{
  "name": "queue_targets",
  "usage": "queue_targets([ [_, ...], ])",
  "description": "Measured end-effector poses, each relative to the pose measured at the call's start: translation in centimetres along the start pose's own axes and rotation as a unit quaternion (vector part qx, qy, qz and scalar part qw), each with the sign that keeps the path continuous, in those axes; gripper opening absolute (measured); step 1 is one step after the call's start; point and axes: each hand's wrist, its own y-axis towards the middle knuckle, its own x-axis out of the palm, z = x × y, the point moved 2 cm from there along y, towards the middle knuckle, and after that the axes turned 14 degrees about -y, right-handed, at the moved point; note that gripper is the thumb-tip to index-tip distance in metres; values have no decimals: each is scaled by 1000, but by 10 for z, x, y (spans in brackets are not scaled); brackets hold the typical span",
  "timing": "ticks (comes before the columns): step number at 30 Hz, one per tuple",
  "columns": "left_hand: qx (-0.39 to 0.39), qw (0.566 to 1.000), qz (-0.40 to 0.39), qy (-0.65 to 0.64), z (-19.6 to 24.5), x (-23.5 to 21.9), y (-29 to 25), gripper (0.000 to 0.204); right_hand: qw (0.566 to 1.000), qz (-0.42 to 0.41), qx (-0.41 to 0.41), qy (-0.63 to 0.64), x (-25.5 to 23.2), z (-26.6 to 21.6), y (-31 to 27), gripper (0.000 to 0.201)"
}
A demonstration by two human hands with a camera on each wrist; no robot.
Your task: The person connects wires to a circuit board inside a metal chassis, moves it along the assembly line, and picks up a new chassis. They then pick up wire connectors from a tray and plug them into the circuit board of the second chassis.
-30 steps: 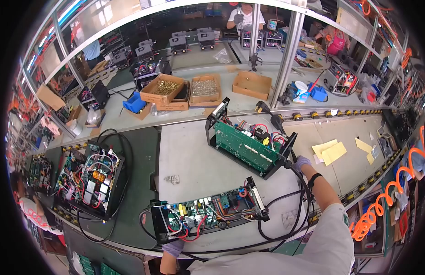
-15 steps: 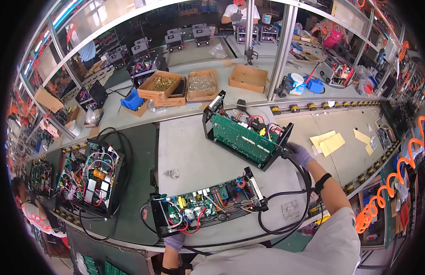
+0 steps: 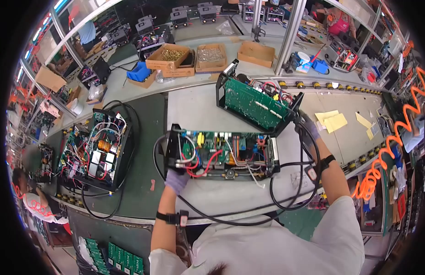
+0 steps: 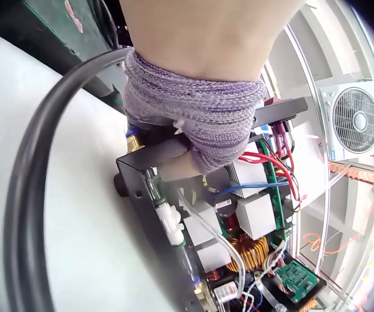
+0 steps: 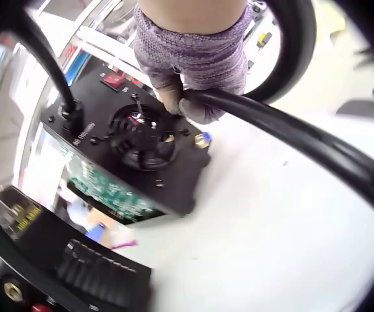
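Item: near unit [image 3: 221, 153], open chassis w/ boards and wiring, lying lengthwise mid-bench, just in front of far unit [image 3: 256, 106].
Item: far unit, green board facing up, tilted, toward bench's far edge by the roller rail [image 3: 341, 85].

L hand [image 3: 177, 180]: gloved, fingers curled over near unit's left end plate; wrist view shows glove [image 4: 197, 114] clamped on the black frame edge [image 4: 167, 151], thumb under. Gripping.
R hand [image 3: 305, 124]: gloved, at far unit's right rear corner. Wrist view: fingers [image 5: 180, 97] pinch the black cable [image 5: 271, 120] just beside the fan grille [image 5: 138, 140] on the rear panel. Gripping cable.
Cable loops off bench's near edge, back up to the R wrist.

Step, as judged: repositioning near unit on bench w/ L hand while R hand steadies or shifts far unit by its cable. Next move likely calls for: set near unit flat, free L grip w/o snagging red/white leads [image 3: 201, 165]; keep cable loop out from under the chassis.

Vs. earlier frames: near unit was skewed at bench's near edge, L hand low below the edge; now unit sits further in, squared up, L hand on its end. Far unit has shifted toward far edge; R hand has followed it.

Other: third unit [image 3: 100, 153] on green mat [image 3: 146, 137], left; screw boxes [image 3: 189, 57] at back; yellow sheets [image 3: 331, 121] right.
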Motion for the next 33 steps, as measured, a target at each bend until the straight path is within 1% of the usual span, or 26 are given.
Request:
queue_targets([
  [1, 10, 1000, 17, -16, -5, 0, 10, 31, 994, 26, -15, 104, 5, 2, -2, 54],
  [2, 20, 999, 24, 9, -9, 1, 13, 33, 984, 25, -85, -154, 3, -1, -9, 53],
  [3, 30, 998, 32, 35, -9, 2, 12, 35, 905, 20, -147, -399, -1, -1, -16, 53],
  [4, -29, 984, 95, -146, -27, 8, 4, 41, 842, 3, -139, -520, -6, 2, -26, 52],
  [5, -89, 930, 153, -321, -44, 17, -6, 47, 763, -15, -138, -631, -11, 4, -36, 53],
  [6, -174, 944, 147, -238, 0, 1, -24, 66, 759, -43, -75, -645, -20, 3, -53, 53],
  [7, -175, 960, 153, -155, 27, -7, -36, 70, 765, -52, 5, -641, -27, -3, -65, 52],
  [9, -177, 970, 165, 13, 58, -12, -57, 78, 765, -49, 182, -616, -43, -11, -83, 51],
  [10, -175, 969, 175, -2, 63, -11, -70, 81, 797, 1, 116, -592, -94, 18, -70, 49],
  [11, -164, 965, 204, -33, 82, -15, -79, 77, 824, 50, 48, -563, -143, 49, -58, 47],
  [13, -152, 965, 205, 64, 94, -21, -100, 71, 863, 178, 3, -473, -156, 35, -81, 43],
  [15, -167, 932, 249, 205, 93, -25, -120, 69, 933, 254, -4, -254, -126, 15, -117, 42],
  [16, -171, 908, 267, 274, 91, -27, -129, 68, 934, 265, 17, -238, -96, -3, -143, 42],
  [17, -194, 908, 252, 273, 88, -26, -135, 69, 934, 277, 38, -223, -71, -9, -167, 43],
  [19, -240, 906, 223, 268, 79, -22, -146, 73, 947, 262, -18, -183, -55, 17, -203, 47],
  [21, -253, 886, 193, 338, 74, -11, -147, 73, 942, 310, -4, -130, -49, 70, -214, 52],
  [23, -269, 878, 159, 362, 75, -7, -143, 72, 950, 300, 57, -67, -58, 155, -237, 56],
  [24, -263, 878, 145, 374, 74, -7, -142, 71, 941, 287, 74, -161, -37, 154, -261, 54],
  [25, -256, 877, 129, 385, 74, -7, -141, 71, 950, 271, 55, -143, -9, 153, -277, 53],
  [26, -248, 877, 112, 396, 73, -7, -139, 70, 958, 254, 37, -124, 19, 152, -293, 53],
  [27, -241, 877, 96, 405, 72, -6, -137, 69, 973, 230, -18, 5, 32, 160, -296, 55],
  [28, -234, 884, 76, 398, 71, -7, -135, 70, 957, 223, -98, -160, 46, 163, -293, 74],
  [29, -213, 889, 55, 401, 70, -6, -133, 71, 947, 220, -83, -218, 56, 165, -291, 94],
  [31, -174, 897, 15, 407, 70, -6, -126, 72, 890, 200, -109, -395, 80, 133, -291, 100],
  [32, -162, 907, -7, 388, 74, -7, -120, 73, 825, 214, -89, -515, 89, 113, -285, 100],
  [33, -163, 904, -20, 396, 75, -5, -116, 73, 793, 207, -21, -573, 90, 102, -276, 96],
])
